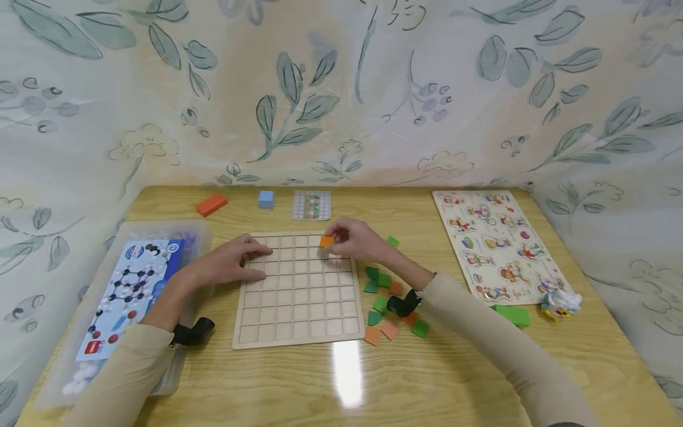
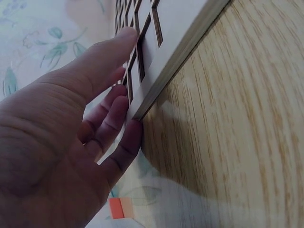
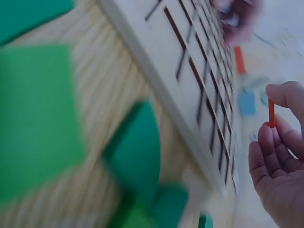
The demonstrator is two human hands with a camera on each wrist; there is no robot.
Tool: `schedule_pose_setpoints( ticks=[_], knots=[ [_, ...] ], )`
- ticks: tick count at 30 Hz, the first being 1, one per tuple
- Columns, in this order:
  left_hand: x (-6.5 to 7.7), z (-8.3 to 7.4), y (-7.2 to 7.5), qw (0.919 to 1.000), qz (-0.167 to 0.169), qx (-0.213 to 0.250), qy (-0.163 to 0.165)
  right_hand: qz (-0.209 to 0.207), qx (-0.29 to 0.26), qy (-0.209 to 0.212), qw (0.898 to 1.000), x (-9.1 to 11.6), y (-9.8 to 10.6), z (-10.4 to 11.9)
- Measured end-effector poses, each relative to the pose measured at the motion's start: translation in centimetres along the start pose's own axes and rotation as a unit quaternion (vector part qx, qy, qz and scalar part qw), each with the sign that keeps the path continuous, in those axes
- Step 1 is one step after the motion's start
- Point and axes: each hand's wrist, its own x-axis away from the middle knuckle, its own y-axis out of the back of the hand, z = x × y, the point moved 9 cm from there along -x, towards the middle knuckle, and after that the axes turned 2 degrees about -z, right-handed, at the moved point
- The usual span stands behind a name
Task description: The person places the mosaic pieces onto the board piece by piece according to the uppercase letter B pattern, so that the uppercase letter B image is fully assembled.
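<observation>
A wooden grid board (image 1: 294, 298) with square cells lies on the table. My right hand (image 1: 353, 239) pinches an orange square tile (image 1: 326, 241) between thumb and fingers, over the board's far right part; in the right wrist view the tile (image 3: 271, 113) is seen edge-on. My left hand (image 1: 233, 261) rests at the board's upper left edge with fingers loosely spread. In the left wrist view its fingertips touch the board's rim (image 2: 161, 80), and the thumb lies over the cells.
Several green and orange tiles (image 1: 373, 335) lie right of the board. Behind it are a pattern card (image 1: 312, 205), a blue cube (image 1: 265, 199) and a red block (image 1: 211, 204). A plastic box (image 1: 176, 370) stands left; a picture puzzle board (image 1: 482, 222), green block (image 1: 512, 315) and small toy (image 1: 560, 304) lie right.
</observation>
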Motion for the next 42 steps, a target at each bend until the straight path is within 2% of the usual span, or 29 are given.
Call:
schedule_pose_setpoints(
  ticks=[4, 8, 12, 20, 24, 30, 36, 42],
  knots=[
    [-0.4, -0.2, -0.2, 1.0, 0.007, 0.0, -0.004, 0.031, 0.027, 0.035, 0.999, -1.8, -3.0, 1.2],
    [-0.4, 0.2, -0.2, 0.9999, 0.009, 0.002, 0.011, 0.044, 0.037, 0.065, 0.996, -3.4, -5.4, 2.2],
    [-0.2, 0.4, -0.2, 0.9998, 0.009, -0.003, 0.017, 0.045, 0.035, 0.061, 0.997, -4.2, -6.7, 2.4],
    [-0.1, 0.1, -0.1, 0.9998, 0.006, -0.014, 0.01, 0.055, 0.061, 0.035, 0.996, -4.7, -7.4, 1.6],
    [-0.1, 0.1, -0.1, 0.9997, 0.007, -0.015, 0.015, 0.07, 0.055, 0.025, 0.996, -4.9, -7.6, 1.5],
    [0.1, 0.2, -0.1, 0.9995, 0.013, -0.013, 0.024, 0.092, 0.051, 0.047, 0.993, -5.1, -8.1, 1.8],
    [0.0, 0.2, 0.0, 0.9997, 0.014, -0.01, 0.02, 0.093, 0.066, 0.071, 0.991, -5.2, -8.1, 2.4],
    [0.1, 0.0, 0.0, 0.9997, 0.015, -0.005, 0.016, 0.098, 0.058, 0.054, 0.992, -5.2, -8.1, 2.2]
  ],
)
